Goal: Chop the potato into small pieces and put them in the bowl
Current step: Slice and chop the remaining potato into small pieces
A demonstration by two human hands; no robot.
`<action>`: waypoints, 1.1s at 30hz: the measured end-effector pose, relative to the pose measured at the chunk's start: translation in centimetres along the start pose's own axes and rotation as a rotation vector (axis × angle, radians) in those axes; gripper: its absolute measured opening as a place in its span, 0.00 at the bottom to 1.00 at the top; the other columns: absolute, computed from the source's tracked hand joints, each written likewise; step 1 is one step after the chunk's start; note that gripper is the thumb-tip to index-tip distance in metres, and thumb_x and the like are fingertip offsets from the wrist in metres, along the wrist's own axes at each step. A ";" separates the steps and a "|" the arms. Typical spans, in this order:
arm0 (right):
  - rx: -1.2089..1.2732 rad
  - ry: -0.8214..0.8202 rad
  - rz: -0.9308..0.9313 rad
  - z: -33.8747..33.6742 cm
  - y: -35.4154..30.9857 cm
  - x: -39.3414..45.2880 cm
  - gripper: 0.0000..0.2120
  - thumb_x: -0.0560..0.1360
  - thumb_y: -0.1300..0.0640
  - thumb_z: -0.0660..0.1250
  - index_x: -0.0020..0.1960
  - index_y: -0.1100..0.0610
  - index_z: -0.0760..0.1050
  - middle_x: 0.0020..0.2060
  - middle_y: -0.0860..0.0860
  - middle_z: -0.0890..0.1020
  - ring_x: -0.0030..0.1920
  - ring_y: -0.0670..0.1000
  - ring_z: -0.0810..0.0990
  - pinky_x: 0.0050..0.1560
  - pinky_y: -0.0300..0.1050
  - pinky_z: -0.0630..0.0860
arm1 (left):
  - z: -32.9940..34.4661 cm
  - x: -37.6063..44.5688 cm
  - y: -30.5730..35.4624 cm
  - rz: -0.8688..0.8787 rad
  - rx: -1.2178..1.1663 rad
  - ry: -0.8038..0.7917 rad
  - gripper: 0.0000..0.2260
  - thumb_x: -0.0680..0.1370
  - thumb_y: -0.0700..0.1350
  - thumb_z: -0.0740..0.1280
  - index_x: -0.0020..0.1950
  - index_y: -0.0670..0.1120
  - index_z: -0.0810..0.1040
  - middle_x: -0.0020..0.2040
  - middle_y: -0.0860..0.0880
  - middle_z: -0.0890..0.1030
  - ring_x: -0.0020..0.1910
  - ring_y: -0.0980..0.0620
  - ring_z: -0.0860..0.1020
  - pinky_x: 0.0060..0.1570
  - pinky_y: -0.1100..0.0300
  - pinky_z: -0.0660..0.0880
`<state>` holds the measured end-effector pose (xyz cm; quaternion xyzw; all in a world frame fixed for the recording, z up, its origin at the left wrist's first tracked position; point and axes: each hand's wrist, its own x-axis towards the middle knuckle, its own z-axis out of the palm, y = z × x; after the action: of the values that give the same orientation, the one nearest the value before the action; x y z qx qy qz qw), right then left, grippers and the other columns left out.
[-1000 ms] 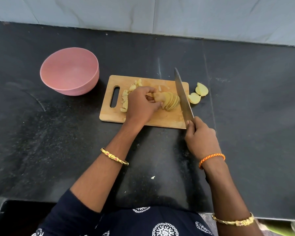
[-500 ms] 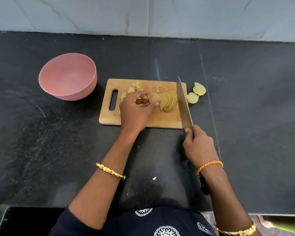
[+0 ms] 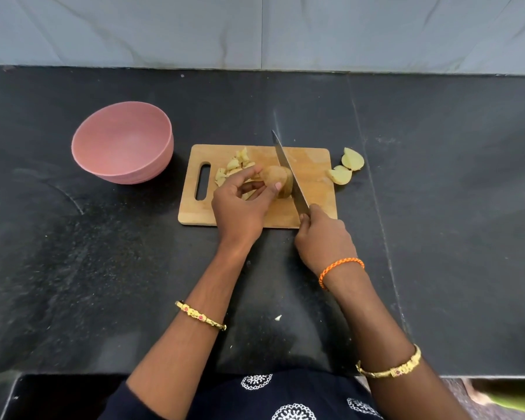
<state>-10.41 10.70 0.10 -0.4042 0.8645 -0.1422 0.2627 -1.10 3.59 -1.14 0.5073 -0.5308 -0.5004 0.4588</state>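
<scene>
1. Two hands are at work, and we judge that we are mid-chop: the left hand point(image 3: 240, 204) pinches the potato point(image 3: 278, 180) between fingertips and thumb on the board point(image 3: 311, 165), and the right hand point(image 3: 323, 237) is wrapped round the handle of the knife point(image 3: 288, 174).
2. The blade lies along the potato's right face, tip pointing away from us, edge down on or close to the wood; we cannot tell whether it has bitten in.
3. Chopped bits point(image 3: 234, 168) sit in a loose heap by the board's slot, just left of the potato. Two more pieces point(image 3: 346, 168) lie at the board's right edge, one partly on it and one on the counter point(image 3: 437, 207).
4. The bowl point(image 3: 122, 144) stands to the left of the board, apart from it, and holds nothing yet, so we reckon the task is under half done.
5. Next, we think, comes a straight press down with the left fingertips tucked back from the blade, since the thumb sits near the steel.
6. The potato has a matt brown skin and pale yellow flesh, and looks firm and rounded, so it may roll.
7. The board is smooth light wood with rounded corners, the bowl matt pink and deep, and the counter dark speckled stone.
</scene>
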 end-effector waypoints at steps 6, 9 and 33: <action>-0.159 0.035 -0.070 -0.2 -0.2 -1.6 0.09 0.79 0.59 0.54 0.58 0.57 0.63 0.44 0.59 0.75 0.48 0.64 0.77 0.39 0.48 0.66 | 0.4 0.5 0.5 -0.081 -0.174 0.046 0.17 0.67 0.41 0.78 0.54 0.47 0.81 0.51 0.49 0.82 0.48 0.53 0.82 0.46 0.61 0.79; -0.221 0.054 -0.109 0.9 -0.8 -2.5 0.19 0.78 0.60 0.56 0.68 0.55 0.56 0.53 0.57 0.73 0.49 0.61 0.79 0.38 0.47 0.65 | 0.4 0.9 0.9 -0.114 -0.233 0.074 0.17 0.67 0.41 0.77 0.55 0.45 0.81 0.51 0.48 0.83 0.48 0.54 0.82 0.45 0.61 0.79; 0.543 0.258 0.017 -0.9 5.7 -1.1 0.14 0.80 0.56 0.56 0.38 0.60 0.63 0.30 0.53 0.70 0.32 0.51 0.65 0.31 0.42 0.62 | 6.0 -1.1 -1.0 0.369 0.411 -0.278 0.16 0.70 0.36 0.74 0.57 0.39 0.79 0.53 0.45 0.79 0.44 0.53 0.79 0.46 0.66 0.79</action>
<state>-13.90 15.25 -1.40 -0.2904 0.8244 -0.4161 0.2506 -6.96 5.06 -2.60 0.4113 -0.7617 -0.3554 0.3526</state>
